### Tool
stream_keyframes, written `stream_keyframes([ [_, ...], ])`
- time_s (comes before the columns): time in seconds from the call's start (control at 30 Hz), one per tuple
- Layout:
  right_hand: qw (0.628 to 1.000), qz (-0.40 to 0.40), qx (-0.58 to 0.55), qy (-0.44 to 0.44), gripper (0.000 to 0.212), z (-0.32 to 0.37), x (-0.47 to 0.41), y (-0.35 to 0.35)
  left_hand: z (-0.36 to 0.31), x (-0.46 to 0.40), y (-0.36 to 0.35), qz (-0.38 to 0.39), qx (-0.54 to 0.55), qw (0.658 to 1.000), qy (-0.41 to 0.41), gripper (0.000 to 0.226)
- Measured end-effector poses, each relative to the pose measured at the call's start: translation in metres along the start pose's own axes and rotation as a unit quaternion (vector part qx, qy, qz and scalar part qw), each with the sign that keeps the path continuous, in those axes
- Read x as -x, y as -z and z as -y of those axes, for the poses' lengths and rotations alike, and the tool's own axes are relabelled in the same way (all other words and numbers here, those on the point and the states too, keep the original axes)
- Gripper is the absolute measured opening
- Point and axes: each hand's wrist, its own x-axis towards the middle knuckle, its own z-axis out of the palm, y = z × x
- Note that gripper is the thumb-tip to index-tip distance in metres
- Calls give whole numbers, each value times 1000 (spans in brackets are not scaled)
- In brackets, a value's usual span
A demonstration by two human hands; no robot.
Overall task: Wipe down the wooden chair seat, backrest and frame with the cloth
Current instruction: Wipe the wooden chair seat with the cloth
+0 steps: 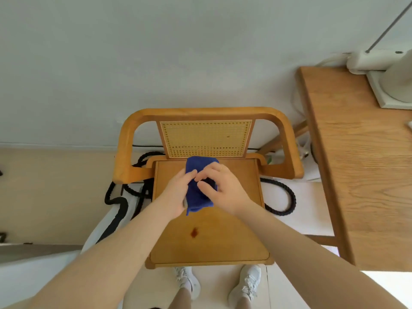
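A wooden chair stands in front of me, with a flat seat (234, 237), a cane backrest panel (205, 137) and a curved frame (127, 150). A dark reddish stain (194, 232) marks the middle of the seat. A folded blue cloth (198, 188) is held above the back half of the seat between both hands. My left hand (176, 195) grips its left side and my right hand (223, 188) closes over its right side, with fingers bent onto the fabric.
A wooden table (365, 166) stands close on the right, carrying a white lamp base (394, 83). A thick black rope (287, 197) lies on the floor around the chair. The white wall is right behind the backrest. My white shoes (247, 284) are under the seat's front edge.
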Motion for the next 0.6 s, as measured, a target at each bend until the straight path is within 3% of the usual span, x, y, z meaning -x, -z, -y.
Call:
stream_keyframes([
  [0.1, 983, -82, -4, -167, 23, -14, -5, -33, 6, -6, 31, -13, 8, 1000, 5, 31],
  [0.2, 934, -33, -207, -289, 31, -19, -9, -56, 12, -14, 52, -2, 12, 1000, 21, 32],
  [0.33, 890, -8, -342, -302, 31, -27, -11, -74, 24, -31, 68, 52, 38, 997, 34, 35],
  [0.5, 861, 61, -401, -306, 45, -52, -24, -97, 38, -52, 80, 45, 45, 998, 27, 35],
  [0.6, 812, 71, -468, -341, 52, -63, -36, -115, 43, -67, 96, 25, 56, 998, 35, 32],
])
